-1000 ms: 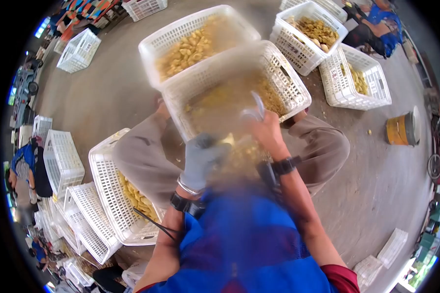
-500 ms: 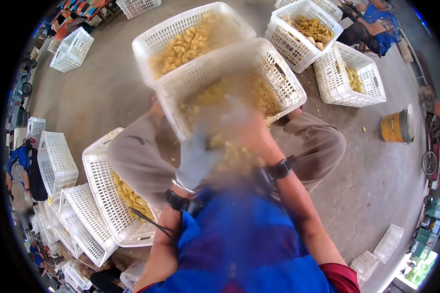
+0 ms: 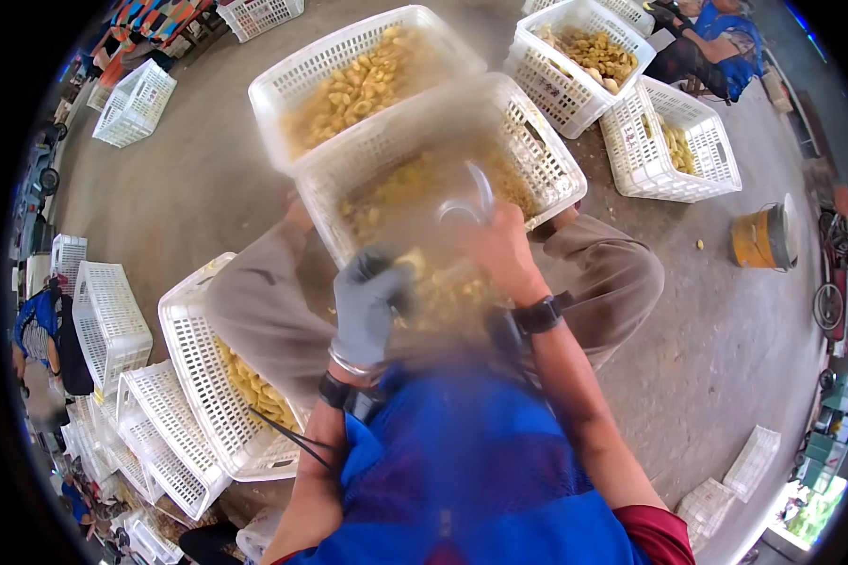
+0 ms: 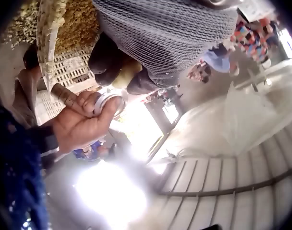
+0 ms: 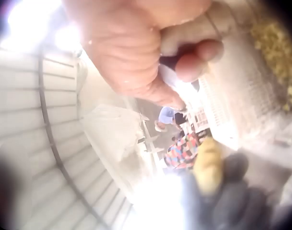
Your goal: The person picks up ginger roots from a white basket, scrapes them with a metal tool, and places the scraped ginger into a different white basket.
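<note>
In a grey glove with dark fingertips, my left hand pinches a yellow, knobbly piece of ginger, which also shows between the glove's fingers in the left wrist view. My bare right hand grips a curved, shiny metal scraper between thumb and fingers, close beside the ginger. Both hands are over my lap at the near edge of a white slatted crate, which holds yellow scraps. More ginger pieces lie blurred below the hands. A smudge hazes the middle of the head view.
Beyond the near crate, another white crate holds ginger. Two more filled crates, one beside the other, stand at the right. By my left leg sits a crate of ginger. A yellow bucket stands on the floor; other people sit around.
Half a second ago the hands were closer together and blurred; now the left has drawn slightly left and the scraper shows clearly in the right. The head view has shifted slightly.
</note>
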### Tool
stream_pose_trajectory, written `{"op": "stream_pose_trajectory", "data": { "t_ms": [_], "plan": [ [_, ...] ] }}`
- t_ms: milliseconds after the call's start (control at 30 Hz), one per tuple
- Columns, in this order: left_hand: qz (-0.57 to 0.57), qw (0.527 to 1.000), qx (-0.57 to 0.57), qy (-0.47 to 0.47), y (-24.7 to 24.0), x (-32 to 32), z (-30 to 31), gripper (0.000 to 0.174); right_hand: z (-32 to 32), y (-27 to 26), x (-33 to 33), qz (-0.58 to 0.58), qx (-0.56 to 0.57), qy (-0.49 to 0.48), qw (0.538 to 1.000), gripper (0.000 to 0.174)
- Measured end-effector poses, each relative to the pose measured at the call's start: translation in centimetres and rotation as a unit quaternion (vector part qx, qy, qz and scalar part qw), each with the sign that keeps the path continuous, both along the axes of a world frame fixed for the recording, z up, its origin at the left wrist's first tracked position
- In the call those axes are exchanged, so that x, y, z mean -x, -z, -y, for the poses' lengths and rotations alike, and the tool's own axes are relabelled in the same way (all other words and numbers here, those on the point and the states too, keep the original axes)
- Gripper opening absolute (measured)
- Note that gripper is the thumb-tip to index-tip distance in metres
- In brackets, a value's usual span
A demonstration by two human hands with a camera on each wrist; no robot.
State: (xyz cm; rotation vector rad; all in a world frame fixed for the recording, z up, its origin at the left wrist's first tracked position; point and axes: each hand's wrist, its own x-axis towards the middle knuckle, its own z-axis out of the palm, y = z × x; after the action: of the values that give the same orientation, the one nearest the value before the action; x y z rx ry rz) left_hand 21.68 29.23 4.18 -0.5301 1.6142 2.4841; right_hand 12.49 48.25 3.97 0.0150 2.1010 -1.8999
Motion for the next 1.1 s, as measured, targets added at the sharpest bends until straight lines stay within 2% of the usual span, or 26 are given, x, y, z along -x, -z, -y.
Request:
{"op": "stream_pose_trajectory", "data": {
  "t_ms": [67, 200, 300, 433, 500, 533, 600, 667, 700, 733, 833, 867, 967, 1100],
  "plan": [
    [0.017, 0.992, -0.122, -0.007, 1.0, 0.0, 0.4, 0.029, -0.2, -1.8, -1.1, 0.022, 0.030, -0.030, 0.999, 0.027],
    [0.031, 0.962, -0.270, 0.001, 2.6, -0.2, -0.2, 0.029, -0.1, -2.5, -2.5, 0.006, 0.018, -0.054, 0.998, 0.028],
    [0.036, 0.960, -0.277, 0.005, 2.4, -0.2, -0.4, 0.028, 0.0, -2.1, -2.8, 0.008, -0.008, -0.051, 0.999, 0.026],
    [0.026, 0.991, -0.133, -0.005, 2.1, -0.4, -0.3, 0.027, 0.1, -0.8, -2.8, -0.055, 0.007, -0.059, 0.997, 0.025],
    [-0.007, 0.999, -0.034, -0.017, 1.4, -0.7, -0.4, 0.028, -0.2, 0.2, -2.2, -0.119, -0.051, -0.052, 0.990, 0.026],
    [-0.013, 0.998, -0.054, -0.028, 0.9, -1.0, -0.4, 0.028, -0.5, 1.1, -0.9, -0.174, -0.119, -0.043, 0.977, 0.027],
    [-0.033, 0.994, -0.095, -0.046, 0.1, -0.9, -0.1, 0.029, -1.8, 1.8, -0.2, -0.162, -0.140, -0.007, 0.977, 0.027],
    [-0.007, 0.988, -0.138, -0.065, 0.7, -0.3, -0.3, 0.031, -2.0, -0.8, -0.2, -0.024, -0.044, 0.025, 0.998, 0.026],
    [0.009, 0.985, -0.160, -0.071, 0.9, -0.3, -0.6, 0.032, -1.3, -1.2, -1.0, -0.030, -0.011, 0.011, 0.999, 0.025],
    [-0.029, 0.989, -0.139, -0.045, 0.8, -0.1, -1.2, 0.033, -0.2, -1.4, -1.8, -0.039, 0.021, 0.001, 0.999, 0.024],
    [0.052, 0.971, -0.232, -0.027, 1.2, -0.2, -1.1, 0.035, 0.2, -2.9, -2.5, 0.021, 0.043, -0.035, 0.998, 0.021],
    [-0.005, 0.990, -0.131, -0.049, 1.4, -0.1, -2.0, 0.033, 0.3, -3.2, -2.5, 0.055, 0.040, -0.053, 0.996, 0.020],
    [-0.020, 0.984, -0.178, -0.005, 2.4, -0.4, -0.7, 0.030, 0.8, -3.1, -2.7, 0.060, 0.066, -0.028, 0.996, 0.020],
    [0.024, 0.983, -0.184, -0.004, 0.9, -0.3, -1.2, 0.032, 0.5, -3.5, -2.5, 0.082, 0.047, -0.024, 0.995, 0.019]
  ]
}}
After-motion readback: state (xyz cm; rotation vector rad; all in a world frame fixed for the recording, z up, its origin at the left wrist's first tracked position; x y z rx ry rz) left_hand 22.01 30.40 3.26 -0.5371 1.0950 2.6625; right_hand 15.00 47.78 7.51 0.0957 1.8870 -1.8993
